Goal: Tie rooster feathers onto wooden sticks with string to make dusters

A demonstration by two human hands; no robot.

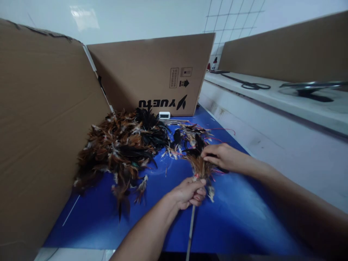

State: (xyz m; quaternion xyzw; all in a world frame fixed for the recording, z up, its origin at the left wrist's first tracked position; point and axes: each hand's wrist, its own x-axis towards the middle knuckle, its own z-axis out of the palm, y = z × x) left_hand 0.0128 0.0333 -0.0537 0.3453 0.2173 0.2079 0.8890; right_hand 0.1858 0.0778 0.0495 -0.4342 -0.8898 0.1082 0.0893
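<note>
A feather duster (pixel 199 165) with brown and black feathers stands on a thin stick (pixel 191 226) near the table's middle. My left hand (pixel 191 194) is wrapped around the stick just below the feathers, where red binding shows. My right hand (pixel 224 156) has its fingers curled in at the right side of the duster, its fingertips on the feathers; what exactly is pinched there is partly hidden. To the left lies a large heap of brown and black feathers (pixel 116 145). Loose feathers (pixel 190 134) are scattered behind the duster.
A cardboard panel (pixel 32 127) rises on the left, and a printed carton (pixel 146 76) closes off the back. A small white device (pixel 164 115) sits before it. Red strings (pixel 223 129) lie on the blue table (pixel 233 217). Scissors (pixel 252 86) rest on the right ledge (pixel 274 87).
</note>
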